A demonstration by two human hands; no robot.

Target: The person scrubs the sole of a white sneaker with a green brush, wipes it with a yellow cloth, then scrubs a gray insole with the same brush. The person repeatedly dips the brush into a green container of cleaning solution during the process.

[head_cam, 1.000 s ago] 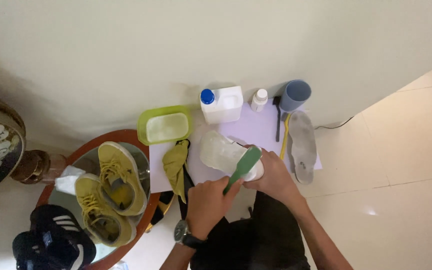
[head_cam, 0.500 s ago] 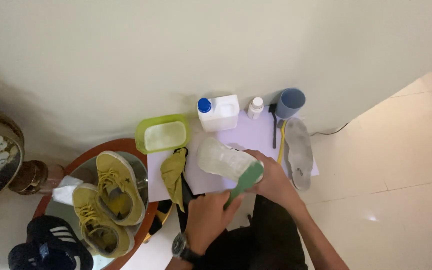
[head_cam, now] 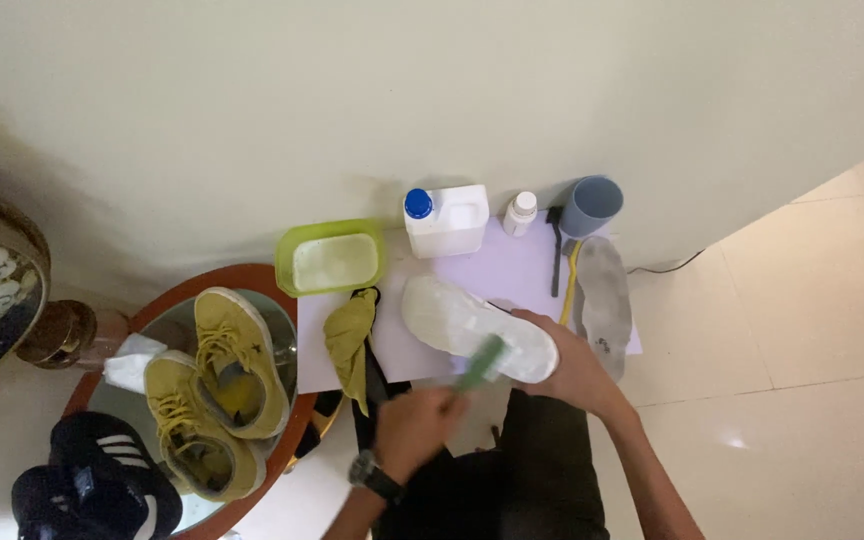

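Scrubbing with a green plastic brush (head_cam: 481,362), your left hand (head_cam: 417,430) has drawn back toward you, blurred, fingers clenched round the handle. Your right hand (head_cam: 574,372) grips the white foam insole (head_cam: 472,325), now lower over the lilac mat (head_cam: 512,270).

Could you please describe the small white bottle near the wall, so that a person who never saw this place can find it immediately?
Start at the pale sheet spread on the floor against the wall. Along its far edge stand a white jug with a blue cap and a grey-blue cup. The small white bottle stands between them: much smaller than the jug, with a white cap.
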